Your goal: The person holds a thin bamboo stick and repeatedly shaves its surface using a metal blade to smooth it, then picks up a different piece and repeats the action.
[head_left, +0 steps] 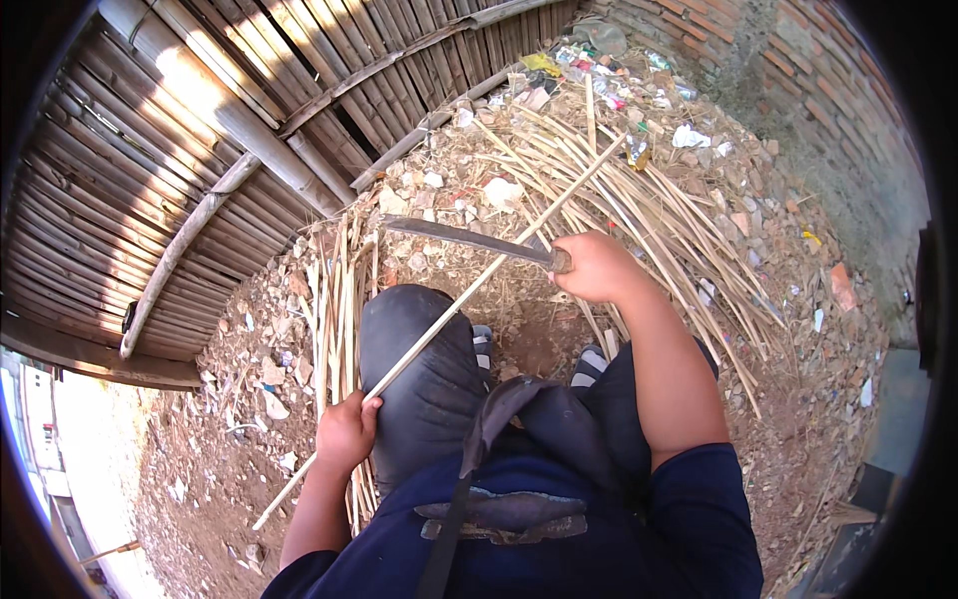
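Note:
A long pale strip of split bamboo runs slantwise over my left knee, from the lower left up to the far right. Near its lower end my left hand is closed around it. My right hand is wrapped round the short handle of a machete, whose dark blade points left. The blade crosses the strip about midway along it; whether its edge touches the strip, I cannot tell. Many similar bamboo strips lie in a loose heap beyond my right hand. Another bundle of strips lies beside my left knee.
A slatted bamboo wall with thick poles rises at the left and far side. A brick wall stands at the right. Rubble and litter cover the dirt ground. My sandalled feet are between the two groups of strips.

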The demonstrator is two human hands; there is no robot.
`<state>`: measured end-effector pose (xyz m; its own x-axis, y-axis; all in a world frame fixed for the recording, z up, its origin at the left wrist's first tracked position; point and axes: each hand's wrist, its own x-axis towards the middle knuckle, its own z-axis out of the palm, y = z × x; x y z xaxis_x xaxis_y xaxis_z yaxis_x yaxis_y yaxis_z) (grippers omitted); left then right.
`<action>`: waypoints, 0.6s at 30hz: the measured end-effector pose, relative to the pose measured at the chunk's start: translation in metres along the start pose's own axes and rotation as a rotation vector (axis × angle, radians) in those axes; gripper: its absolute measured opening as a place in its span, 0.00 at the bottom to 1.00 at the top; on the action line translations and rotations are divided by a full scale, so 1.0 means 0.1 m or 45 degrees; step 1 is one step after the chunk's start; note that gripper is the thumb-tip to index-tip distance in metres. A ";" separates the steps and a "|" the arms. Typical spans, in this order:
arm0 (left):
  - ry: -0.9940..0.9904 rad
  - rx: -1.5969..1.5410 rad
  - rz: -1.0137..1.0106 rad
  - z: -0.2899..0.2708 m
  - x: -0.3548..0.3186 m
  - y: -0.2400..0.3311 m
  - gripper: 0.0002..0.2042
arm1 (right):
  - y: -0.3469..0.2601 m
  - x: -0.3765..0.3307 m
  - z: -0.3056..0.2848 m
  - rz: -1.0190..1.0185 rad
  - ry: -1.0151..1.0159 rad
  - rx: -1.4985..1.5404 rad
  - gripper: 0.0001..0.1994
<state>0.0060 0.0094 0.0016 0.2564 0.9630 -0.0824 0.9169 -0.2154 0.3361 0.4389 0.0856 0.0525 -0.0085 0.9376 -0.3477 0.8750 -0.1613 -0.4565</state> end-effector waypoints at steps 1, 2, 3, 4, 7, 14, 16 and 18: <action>0.014 0.008 0.009 0.00 0.00 0.01 0.17 | 0.08 0.05 -0.01 -0.006 0.030 0.005 0.25; 0.014 0.012 0.004 -0.01 -0.01 0.00 0.17 | 0.16 0.11 0.00 -0.013 0.059 0.010 0.26; 0.007 0.004 -0.002 -0.02 -0.01 0.00 0.17 | 0.28 0.17 0.05 -0.014 0.062 0.009 0.26; 0.001 -0.006 -0.006 -0.02 0.00 0.01 0.17 | 0.34 0.22 0.07 0.026 0.171 0.088 0.27; -0.016 -0.007 -0.010 -0.03 0.02 0.02 0.18 | 0.45 0.25 0.09 0.094 0.284 0.195 0.31; -0.070 -0.032 -0.029 -0.05 0.03 0.01 0.18 | 0.01 0.03 0.09 0.027 0.076 0.039 0.21; -0.066 -0.042 -0.031 -0.06 0.03 0.02 0.18 | 0.01 0.02 0.16 -0.082 0.102 -0.043 0.19; -0.061 -0.050 -0.037 -0.06 0.02 0.04 0.18 | 0.14 0.09 0.17 -0.120 0.138 -0.002 0.19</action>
<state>0.0079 0.0115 0.0083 0.2448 0.9598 -0.1373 0.9118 -0.1797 0.3693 0.4430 0.0867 0.0285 -0.0381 0.9764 -0.2127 0.8736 -0.0708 -0.4814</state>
